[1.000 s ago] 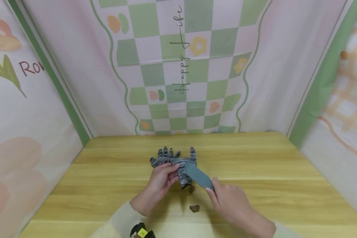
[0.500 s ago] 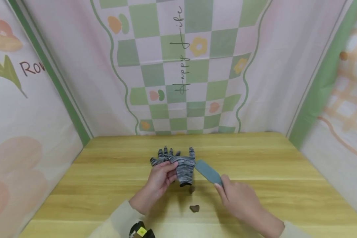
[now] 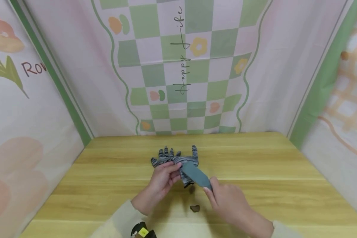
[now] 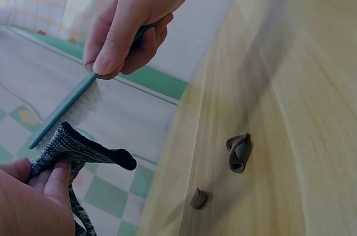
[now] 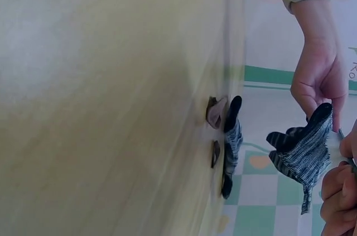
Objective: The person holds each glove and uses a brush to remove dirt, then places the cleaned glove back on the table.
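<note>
My left hand (image 3: 163, 178) pinches a grey-and-black knitted glove (image 4: 70, 147) between thumb and fingers, holding it raised over the table with its dark cuff hanging down. A teal brush (image 3: 196, 175) is gripped by its handle in my right hand (image 3: 230, 198). In the left wrist view its pale bristles (image 4: 86, 105) face the glove, and the brush head overlaps the glove's palm in the head view. A second matching glove (image 3: 165, 156) lies on the table just behind, partly hidden by the left hand.
Two small curled brown pieces lie on the wooden table (image 3: 256, 158): a larger piece (image 3: 194, 208) towards the front and a smaller piece (image 3: 191, 189) below the held glove. Patterned cloth (image 3: 178, 109) stands at the back and both sides.
The brush first moved right, off the glove's edge, then back left across the glove. The held glove has turned a little; the brown pieces and second glove stayed in place.
</note>
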A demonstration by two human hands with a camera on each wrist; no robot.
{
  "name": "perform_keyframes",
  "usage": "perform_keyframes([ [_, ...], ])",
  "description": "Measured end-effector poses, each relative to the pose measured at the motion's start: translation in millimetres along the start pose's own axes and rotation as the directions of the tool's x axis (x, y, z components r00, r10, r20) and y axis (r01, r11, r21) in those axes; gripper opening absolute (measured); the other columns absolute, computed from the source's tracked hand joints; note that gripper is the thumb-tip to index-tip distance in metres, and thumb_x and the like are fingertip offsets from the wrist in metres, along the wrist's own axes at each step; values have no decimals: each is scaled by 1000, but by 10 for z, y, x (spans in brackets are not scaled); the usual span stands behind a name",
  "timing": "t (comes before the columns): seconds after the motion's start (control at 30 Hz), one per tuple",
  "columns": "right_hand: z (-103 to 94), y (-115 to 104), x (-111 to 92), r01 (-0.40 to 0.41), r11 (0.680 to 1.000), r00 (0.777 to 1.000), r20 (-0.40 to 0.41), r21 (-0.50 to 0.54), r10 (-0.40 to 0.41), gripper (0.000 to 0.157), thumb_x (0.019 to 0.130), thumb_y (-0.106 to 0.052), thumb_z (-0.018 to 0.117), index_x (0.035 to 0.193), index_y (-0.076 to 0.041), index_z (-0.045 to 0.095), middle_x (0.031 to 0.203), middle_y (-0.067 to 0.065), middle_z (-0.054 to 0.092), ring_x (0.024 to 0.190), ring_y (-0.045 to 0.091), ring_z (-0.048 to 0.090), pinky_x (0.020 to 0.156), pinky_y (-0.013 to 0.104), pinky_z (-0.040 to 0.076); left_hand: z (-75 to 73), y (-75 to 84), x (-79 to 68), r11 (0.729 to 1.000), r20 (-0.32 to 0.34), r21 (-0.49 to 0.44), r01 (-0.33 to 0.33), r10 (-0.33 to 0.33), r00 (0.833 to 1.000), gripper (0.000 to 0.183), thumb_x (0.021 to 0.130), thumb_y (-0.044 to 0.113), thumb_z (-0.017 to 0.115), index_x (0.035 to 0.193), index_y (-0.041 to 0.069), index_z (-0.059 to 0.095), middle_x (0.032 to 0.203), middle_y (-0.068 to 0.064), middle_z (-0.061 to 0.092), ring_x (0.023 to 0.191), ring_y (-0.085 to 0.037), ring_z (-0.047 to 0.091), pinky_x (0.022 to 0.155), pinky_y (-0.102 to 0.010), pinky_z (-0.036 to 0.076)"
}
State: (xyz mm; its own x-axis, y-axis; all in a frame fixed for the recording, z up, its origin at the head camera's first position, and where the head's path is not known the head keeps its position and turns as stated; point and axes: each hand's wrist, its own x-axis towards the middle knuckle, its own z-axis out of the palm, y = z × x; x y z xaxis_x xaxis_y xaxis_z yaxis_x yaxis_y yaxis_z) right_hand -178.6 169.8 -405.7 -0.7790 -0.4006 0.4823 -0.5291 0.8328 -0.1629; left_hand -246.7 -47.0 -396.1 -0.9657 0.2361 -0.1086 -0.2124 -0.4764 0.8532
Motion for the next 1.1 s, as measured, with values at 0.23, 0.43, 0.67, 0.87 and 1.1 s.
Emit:
perform_keyframes([
  [0.23, 24, 11, -21, -16, 1000, 999, 39, -17, 17, 19, 95, -22, 61, 88, -11, 47, 54, -13, 32, 43, 1, 28, 37, 19, 26, -15, 3, 5, 1000, -17, -14, 1, -1, 1000, 18, 95, -4, 55, 80, 3, 63, 76, -7, 69, 72, -14, 70, 69, -26, 59],
  [0.43, 28, 19, -53, -30, 999, 999, 34, -43, 32, 20, 95, -23, 61, 90, -10, 48, 54, -13, 33, 43, 2, 29, 37, 20, 27, -22, 4, 19, 999, -20, -34, 0, -1, 1000, 29, 94, -4, 56, 68, 7, 52, 70, -3, 64, 65, -11, 66, 67, -24, 58],
  [0.67, 67, 85, -116, -91, 995, 992, 85, -31, 94, 17, 95, -24, 62, 91, -11, 52, 56, -12, 35, 44, 3, 31, 39, 21, 30, -42, 52, 17, 999, -34, -48, -24, 22, 999, 30, 94, -2, 57, 66, 7, 49, 70, -3, 62, 62, -9, 61, 62, -21, 55],
  [0.87, 48, 192, -154, -211, 977, 960, 183, -19, 211, 18, 98, -26, 58, 91, -10, 53, 57, -8, 39, 45, 7, 36, 39, 22, 33, -58, 95, 8, 999, -42, -39, -33, 32, 999, 39, 94, -2, 57, 62, 10, 39, 61, 1, 47, 53, -8, 41, 51, -18, 41],
  [1.1, -71, 157, -54, -128, 992, 992, 6, -11, 128, 22, 97, -24, 59, 83, -15, 44, 54, -12, 30, 43, 2, 27, 36, 20, 25, -70, 60, -6, 1000, -37, -25, -12, 11, 999, 41, 93, -2, 59, 62, 11, 37, 59, 2, 46, 52, -7, 42, 52, -18, 43],
])
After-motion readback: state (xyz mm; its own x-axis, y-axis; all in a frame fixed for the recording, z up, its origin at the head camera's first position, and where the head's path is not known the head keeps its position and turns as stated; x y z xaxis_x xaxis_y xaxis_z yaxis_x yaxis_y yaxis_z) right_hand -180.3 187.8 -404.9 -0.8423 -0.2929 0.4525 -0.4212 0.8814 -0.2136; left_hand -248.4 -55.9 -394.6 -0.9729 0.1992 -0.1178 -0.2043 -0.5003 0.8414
